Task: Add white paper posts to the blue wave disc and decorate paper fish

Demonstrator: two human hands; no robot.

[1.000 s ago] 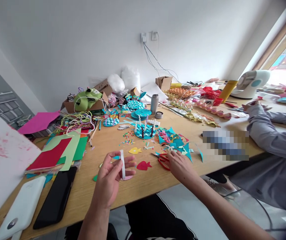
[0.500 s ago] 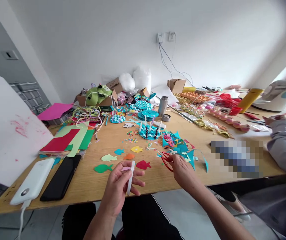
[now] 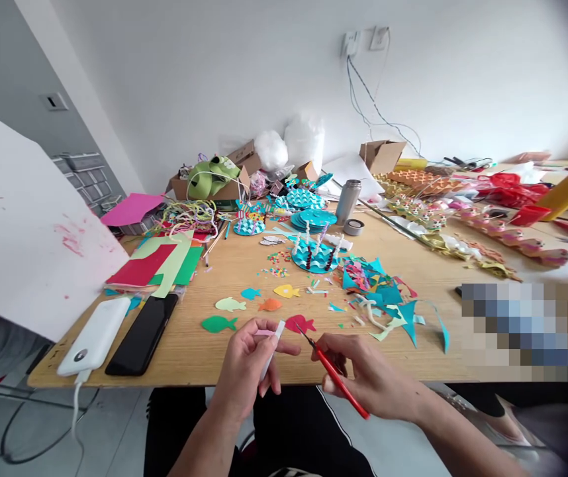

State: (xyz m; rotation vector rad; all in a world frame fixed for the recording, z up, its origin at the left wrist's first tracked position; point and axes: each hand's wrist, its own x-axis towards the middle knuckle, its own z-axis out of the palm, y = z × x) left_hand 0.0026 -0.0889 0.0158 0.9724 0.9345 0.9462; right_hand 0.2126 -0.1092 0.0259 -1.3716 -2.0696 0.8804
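The left hand (image 3: 244, 366) is pinching a white paper strip (image 3: 279, 331) between thumb and index finger, the other fingers spreading loosely behind it, and the strip is tilting with its upper end leaning to the right. The right hand (image 3: 373, 376) is grasping a pair of red-handled scissors (image 3: 332, 372), fingers curling around the handles — the blades are pointing up and to the left, just beside the strip and apart from it. The blade tips are overlapping a red paper fish (image 3: 292, 322) in this view, though whether they are touching it is hard to tell. Both hands are hovering at the near edge of the wooden table (image 3: 199, 361). More fish cut-outs are lying flat beyond and left of the left hand: a green fish (image 3: 218, 323), a pale green fish (image 3: 230, 304), a blue fish (image 3: 251, 293), an orange fish (image 3: 270, 305) and a yellow fish (image 3: 285, 291). Beyond the scissors, a heap of paper scraps (image 3: 388, 295) is spreading over the tabletop, and a turquoise wavy-paper disc (image 3: 316, 265) with twisted upright posts is standing beside it. Farther back, a metal thermos (image 3: 349, 201) is standing near a stack of turquoise discs (image 3: 314, 220). At the left, a black smartphone (image 3: 142, 336) is lying next to a white power bank (image 3: 94, 336) — a cable is hanging from its near end.
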